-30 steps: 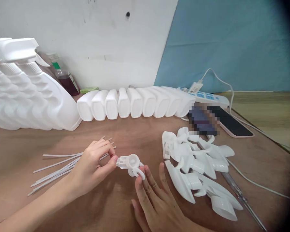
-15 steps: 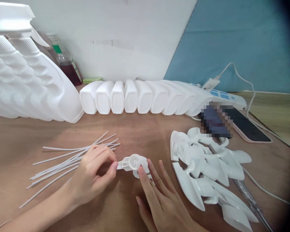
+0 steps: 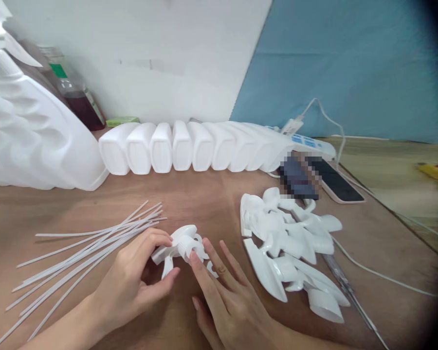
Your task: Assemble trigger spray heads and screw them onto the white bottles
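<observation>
A white plastic spray-trigger head (image 3: 180, 245) sits low over the brown table between both hands. My left hand (image 3: 135, 282) curls round its left side, thumb under and fingers over it. My right hand (image 3: 222, 296) has its fingers stretched out, with the fingertips touching the trigger head's right side. A fan of thin white dip tubes (image 3: 83, 248) lies on the table just left of my left hand. A heap of more white trigger heads (image 3: 288, 253) lies to the right of my right hand.
A row of white bottles (image 3: 190, 150) lies along the wall, with a bigger stack of white spray bottles (image 3: 32, 141) at the far left. A dark-liquid bottle (image 3: 75, 99), a power strip (image 3: 306, 143), a phone (image 3: 337, 182) and cables (image 3: 372, 272) sit at the back and right.
The trigger head has been turned over and pulled closer between the hands. My left hand has closed more around it, and my right fingertips now rest on it.
</observation>
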